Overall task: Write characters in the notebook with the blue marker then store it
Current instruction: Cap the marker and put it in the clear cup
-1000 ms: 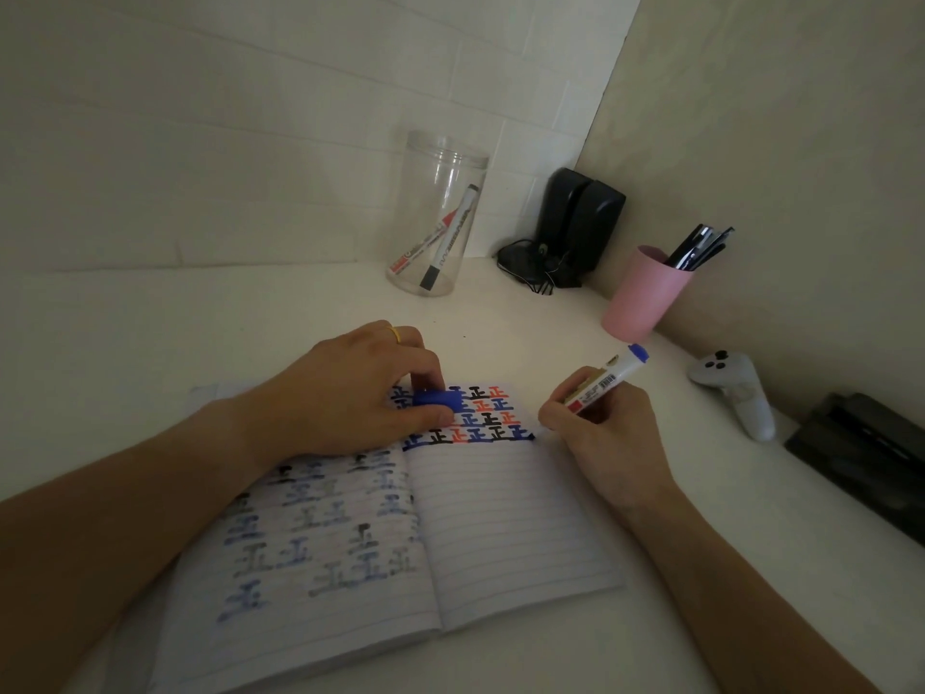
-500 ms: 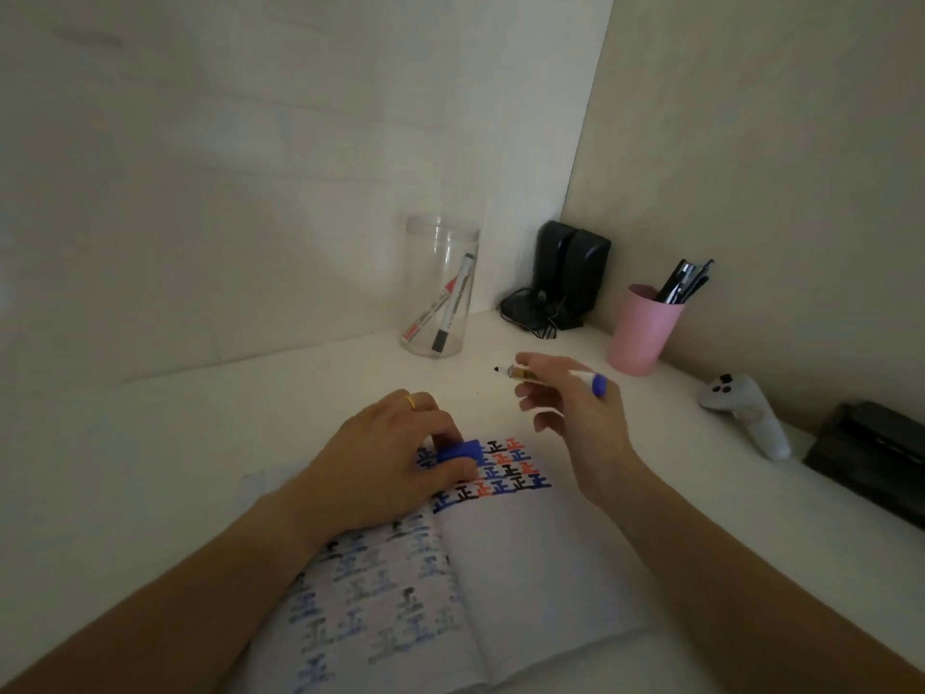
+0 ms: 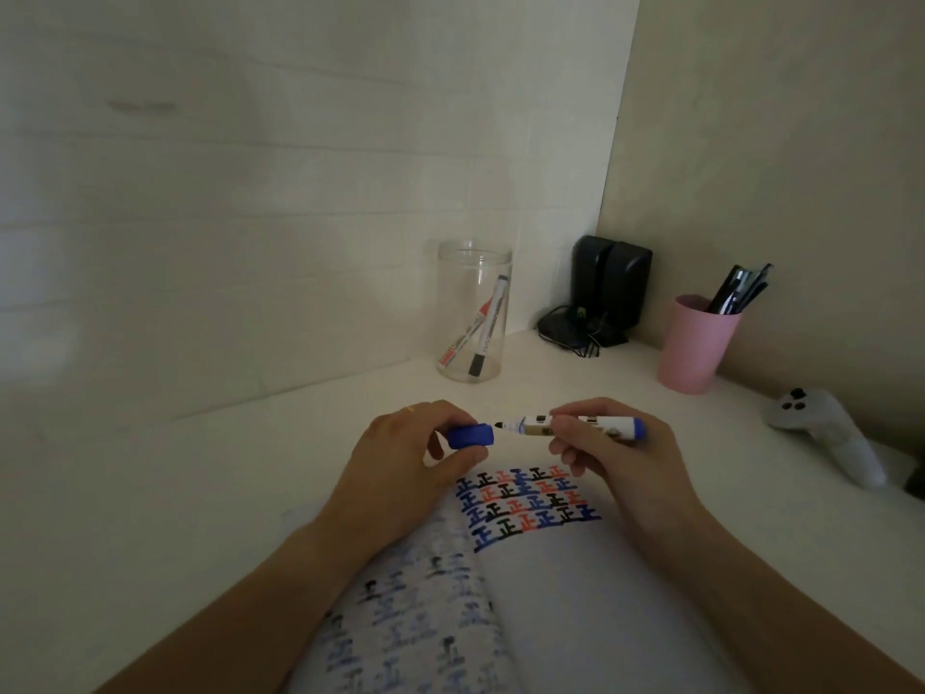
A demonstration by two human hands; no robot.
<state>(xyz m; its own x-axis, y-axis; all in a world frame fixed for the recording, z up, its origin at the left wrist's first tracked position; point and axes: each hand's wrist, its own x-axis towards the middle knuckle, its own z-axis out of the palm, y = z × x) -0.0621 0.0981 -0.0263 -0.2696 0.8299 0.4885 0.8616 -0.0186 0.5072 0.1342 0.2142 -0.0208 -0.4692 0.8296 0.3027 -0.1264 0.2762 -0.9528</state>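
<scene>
A white desk (image 3: 200,493) fits into a corner between two walls. An open notebook (image 3: 550,593) lies at its near edge, pages covered in blue, red and black characters. At the far centre stands a clear jar (image 3: 473,313) holding two markers. Right of it, in the corner, sit two black speakers (image 3: 613,288) with tangled cable. Further right stands a pink cup (image 3: 696,343) of pens, then a white controller (image 3: 831,433) lying flat at the right.
</scene>
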